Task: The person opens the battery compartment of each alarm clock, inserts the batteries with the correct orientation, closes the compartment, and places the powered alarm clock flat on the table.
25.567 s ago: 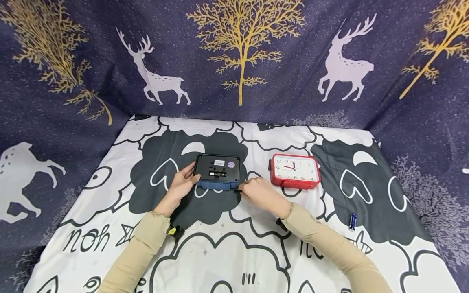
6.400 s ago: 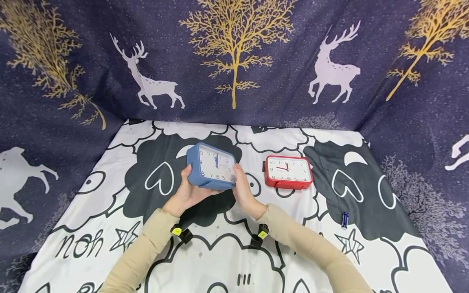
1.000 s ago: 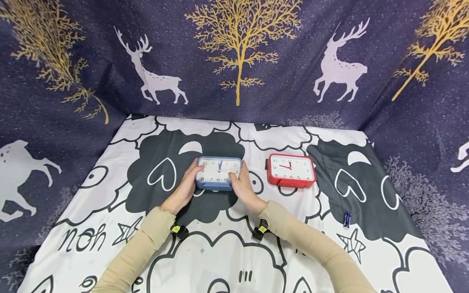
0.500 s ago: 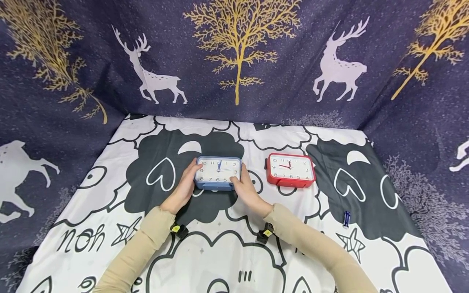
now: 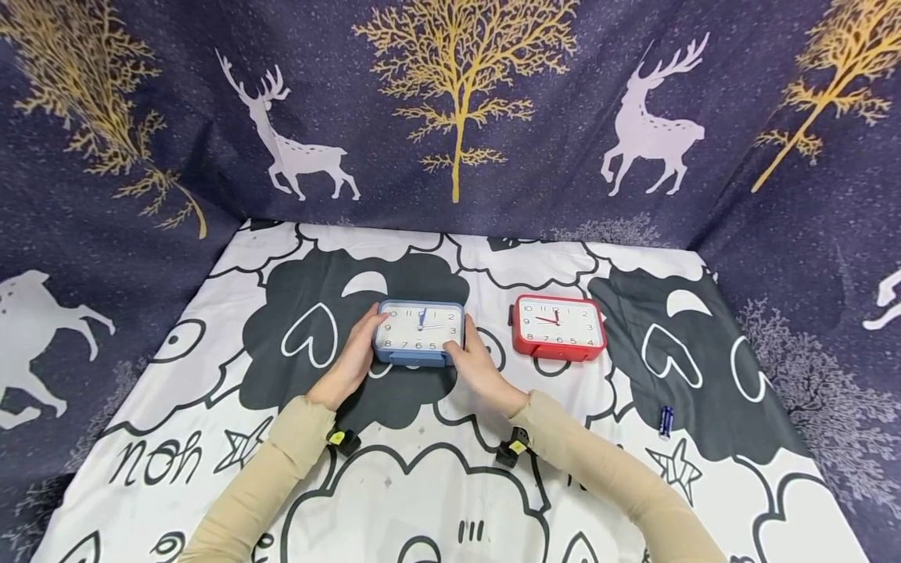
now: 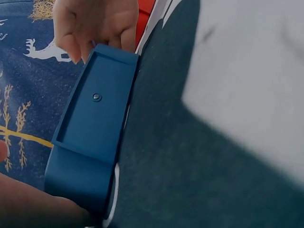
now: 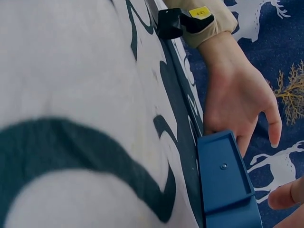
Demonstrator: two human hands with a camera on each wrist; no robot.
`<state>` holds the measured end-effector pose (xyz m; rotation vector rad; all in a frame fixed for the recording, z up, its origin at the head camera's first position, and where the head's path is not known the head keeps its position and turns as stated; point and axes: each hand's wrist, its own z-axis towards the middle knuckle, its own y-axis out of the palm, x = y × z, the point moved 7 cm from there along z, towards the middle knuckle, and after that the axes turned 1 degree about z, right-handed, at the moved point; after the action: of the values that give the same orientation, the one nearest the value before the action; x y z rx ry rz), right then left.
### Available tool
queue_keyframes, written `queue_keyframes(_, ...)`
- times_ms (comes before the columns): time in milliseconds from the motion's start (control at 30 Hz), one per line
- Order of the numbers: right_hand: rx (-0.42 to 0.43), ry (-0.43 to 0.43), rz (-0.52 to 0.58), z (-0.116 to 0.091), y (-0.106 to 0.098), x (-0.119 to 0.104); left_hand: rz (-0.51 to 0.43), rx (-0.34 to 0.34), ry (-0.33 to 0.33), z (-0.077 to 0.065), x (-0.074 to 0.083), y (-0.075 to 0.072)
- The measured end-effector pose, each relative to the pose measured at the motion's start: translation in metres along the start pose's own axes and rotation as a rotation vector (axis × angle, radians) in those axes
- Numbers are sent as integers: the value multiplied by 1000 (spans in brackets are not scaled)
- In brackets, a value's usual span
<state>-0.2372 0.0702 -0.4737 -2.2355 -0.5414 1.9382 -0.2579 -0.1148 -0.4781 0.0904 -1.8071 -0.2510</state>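
A blue alarm clock (image 5: pixel 415 358) lies face up on the patterned cloth, its white dial toward the head camera. My left hand (image 5: pixel 352 356) holds its left end, the thumb over the dial's edge. At the opposite end my right hand (image 5: pixel 481 367) grips the side, thumb at the lower right corner of the face. In the left wrist view, the clock's blue underside (image 6: pixel 95 109) shows a recessed panel and a screw, with the right hand (image 6: pixel 99 23) behind its far end. The right wrist view shows the left hand (image 7: pixel 237 95) against the other end.
A red alarm clock (image 5: pixel 559 350) lies face up to the right of the right hand. Farther right and nearer, a blue battery (image 5: pixel 665 422) lies on the white cloth (image 5: pixel 422 500) with dark cartoon prints. Dark blue curtains (image 5: pixel 535 141) hang behind and at the sides.
The blue clock, earlier face down with a battery showing in its back, then lifted and tilted, now lies face up. Over the last second, the right thumb has slid slightly down the dial's edge.
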Motion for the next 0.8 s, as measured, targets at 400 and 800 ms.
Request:
queue_keyframes(400, -34, -101, -78, -10, -23, -4, 422, 223, 291, -8, 38, -6)
queue_keyframes(800, 175, -234, -135, -20, -61, -6, 621, 124, 513, -22, 53, 35)
